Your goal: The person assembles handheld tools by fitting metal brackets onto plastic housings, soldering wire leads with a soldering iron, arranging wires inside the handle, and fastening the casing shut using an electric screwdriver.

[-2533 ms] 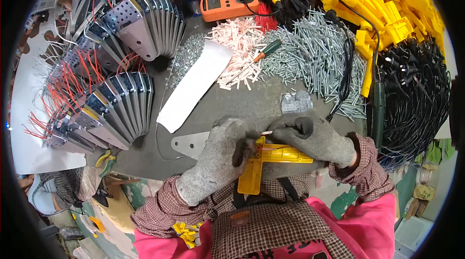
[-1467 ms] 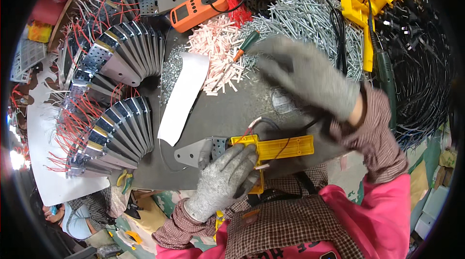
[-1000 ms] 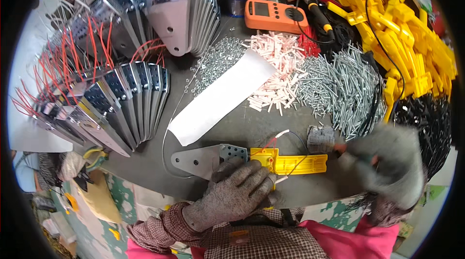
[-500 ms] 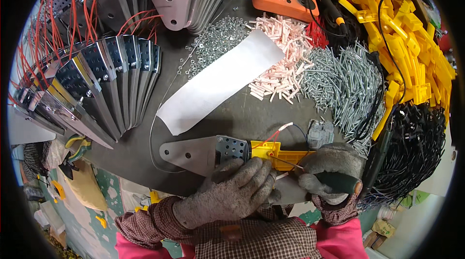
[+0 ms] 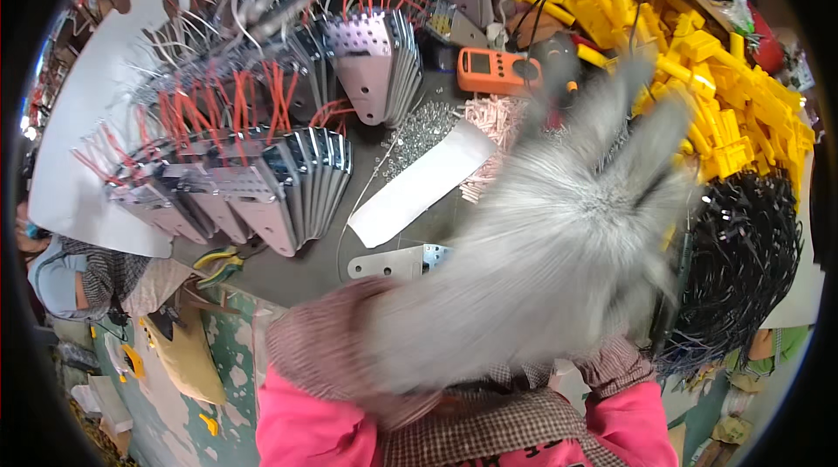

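My left hand [image 5: 567, 214], in a grey work glove, is raised close to the head camera and smeared by motion. Its fingers look spread, and nothing shows in them. It covers much of the bench on the right. Below it only the checked cuff [image 5: 615, 367] of my right arm shows; the right hand itself is hidden, along with anything it holds. A flat grey metal bracket [image 5: 384, 264] with a rounded, holed end lies by my left sleeve, its perforated blue-grey end partly covered. A white paper strip [image 5: 419, 188] lies beyond the bracket.
Stacked metal brackets [image 5: 262, 196] with red wires fill the left. Nuts [image 5: 423, 131], pink sleeves [image 5: 491, 118] and an orange multimeter [image 5: 497, 72] lie toward the back. Yellow plastic parts [image 5: 724, 109] and black cables [image 5: 742, 257] pile up at right.
My left hand has left the bracket and yellow part and risen toward the camera, now hiding my right hand, which held a green-handled screwdriver. The view has shifted, showing more bracket stacks.
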`<state>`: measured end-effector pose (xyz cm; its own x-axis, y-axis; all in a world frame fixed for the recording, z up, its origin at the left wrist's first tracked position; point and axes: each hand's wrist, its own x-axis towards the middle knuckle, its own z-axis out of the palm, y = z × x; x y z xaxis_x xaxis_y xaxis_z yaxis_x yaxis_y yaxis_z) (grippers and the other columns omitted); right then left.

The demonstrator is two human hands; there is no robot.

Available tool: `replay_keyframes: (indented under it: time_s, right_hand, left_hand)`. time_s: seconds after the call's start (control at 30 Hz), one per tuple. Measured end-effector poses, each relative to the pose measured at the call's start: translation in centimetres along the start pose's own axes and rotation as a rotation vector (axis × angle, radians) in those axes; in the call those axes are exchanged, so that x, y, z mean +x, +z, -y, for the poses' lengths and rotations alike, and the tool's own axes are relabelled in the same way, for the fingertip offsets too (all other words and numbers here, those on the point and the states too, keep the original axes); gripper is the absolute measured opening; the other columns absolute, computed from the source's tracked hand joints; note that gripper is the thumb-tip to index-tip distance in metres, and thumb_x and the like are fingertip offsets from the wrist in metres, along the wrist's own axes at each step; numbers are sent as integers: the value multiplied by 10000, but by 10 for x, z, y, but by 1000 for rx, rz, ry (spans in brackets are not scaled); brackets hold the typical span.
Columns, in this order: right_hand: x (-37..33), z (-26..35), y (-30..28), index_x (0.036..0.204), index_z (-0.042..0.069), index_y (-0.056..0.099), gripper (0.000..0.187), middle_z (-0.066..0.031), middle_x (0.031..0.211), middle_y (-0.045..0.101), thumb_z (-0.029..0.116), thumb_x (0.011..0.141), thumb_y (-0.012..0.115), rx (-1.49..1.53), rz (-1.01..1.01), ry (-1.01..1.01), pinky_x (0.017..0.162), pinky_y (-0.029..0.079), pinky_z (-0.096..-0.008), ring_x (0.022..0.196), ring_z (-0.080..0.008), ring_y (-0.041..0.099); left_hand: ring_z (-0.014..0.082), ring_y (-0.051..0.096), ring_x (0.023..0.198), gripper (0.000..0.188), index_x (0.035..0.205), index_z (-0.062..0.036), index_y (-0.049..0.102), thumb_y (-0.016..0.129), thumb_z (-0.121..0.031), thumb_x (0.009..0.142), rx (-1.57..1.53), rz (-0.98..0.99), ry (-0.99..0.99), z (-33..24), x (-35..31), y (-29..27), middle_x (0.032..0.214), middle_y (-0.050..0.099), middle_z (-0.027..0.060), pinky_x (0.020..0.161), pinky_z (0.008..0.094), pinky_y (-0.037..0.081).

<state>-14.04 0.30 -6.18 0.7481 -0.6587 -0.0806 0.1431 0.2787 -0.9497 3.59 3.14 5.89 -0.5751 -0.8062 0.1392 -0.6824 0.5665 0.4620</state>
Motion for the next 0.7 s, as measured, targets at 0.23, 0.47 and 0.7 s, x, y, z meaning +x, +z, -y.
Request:
replay_keyframes:
  time_s: [0.23,0.47,0.7]
  right_hand:
    - [23,33,-21,1201,19,596,362,-159,1062,620,157,879,689,-1222,-366,-523,822,507,-390,980,-247,608]
    - [-74,126,-31,1189,53,591,476,-120,1063,585,227,796,796,-1104,-340,34,806,533,-386,965,-301,644]
    - [-67,102,-36,1116,40,616,231,-151,1038,618,113,898,636,-1196,-328,51,828,538,-412,965,-348,645]
  left_hand:
    - [393,455,1296,580,1336,-50,514,690,-110,788,-125,-544,190,5,51,-34,1337,503,224,1108,514,346]
    - [347,499,1248,678,1332,-119,493,776,-349,761,178,-83,-25,53,-71,11,1350,487,168,1043,541,414]
    - [321,695,769,369,1199,-38,605,576,-215,876,-639,-21,-370,100,-68,-5,820,680,221,710,360,540]
